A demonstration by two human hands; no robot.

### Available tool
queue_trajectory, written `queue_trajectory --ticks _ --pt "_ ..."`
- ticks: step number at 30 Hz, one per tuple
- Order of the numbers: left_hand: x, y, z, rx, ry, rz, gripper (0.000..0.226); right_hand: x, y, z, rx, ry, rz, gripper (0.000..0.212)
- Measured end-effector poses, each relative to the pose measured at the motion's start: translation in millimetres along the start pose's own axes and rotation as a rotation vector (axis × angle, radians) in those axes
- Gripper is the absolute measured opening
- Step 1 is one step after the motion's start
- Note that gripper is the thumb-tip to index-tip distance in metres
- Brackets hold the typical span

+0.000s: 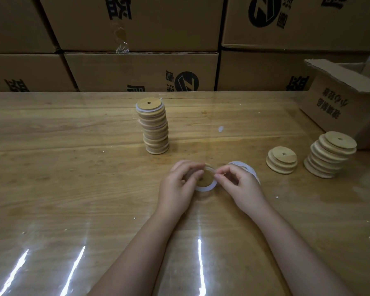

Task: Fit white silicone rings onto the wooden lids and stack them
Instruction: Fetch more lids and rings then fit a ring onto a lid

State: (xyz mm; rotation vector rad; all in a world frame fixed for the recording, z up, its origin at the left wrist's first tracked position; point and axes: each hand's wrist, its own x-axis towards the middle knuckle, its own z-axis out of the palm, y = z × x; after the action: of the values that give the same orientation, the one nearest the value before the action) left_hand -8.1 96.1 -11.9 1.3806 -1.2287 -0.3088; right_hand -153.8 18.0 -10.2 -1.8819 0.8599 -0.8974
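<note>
Now steadying the stiff, light wooden lid (pixel 206 177) in curled left grip (pixel 177 184) mid-frame, pinching the soft, probably stretchy silicone ring (pixel 204 188) by its edge in right grip (pixel 240 182).

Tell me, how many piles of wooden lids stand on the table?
3: a tall ringed pile at centre, a short pile to its right, a taller pile by the open box. The box could hide more.

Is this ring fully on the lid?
Cannot tell fully: the white silicone ring wraps the near edge of the round wooden lid, but the left hand and right hand cover the far edge.
</note>
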Motion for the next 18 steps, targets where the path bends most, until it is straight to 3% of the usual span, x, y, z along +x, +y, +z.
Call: queue_trajectory --ticks 7,18 --pt "0 4 -2 -0.213 -0.047 -0.196 0.025 -2 -6 -2 -0.067 0.096 -0.072 0.012" --pt "7 -7 -15 0.036 -0.143 -0.087 0.022 -2 -3 0 -0.065 0.031 -0.039 0.011"
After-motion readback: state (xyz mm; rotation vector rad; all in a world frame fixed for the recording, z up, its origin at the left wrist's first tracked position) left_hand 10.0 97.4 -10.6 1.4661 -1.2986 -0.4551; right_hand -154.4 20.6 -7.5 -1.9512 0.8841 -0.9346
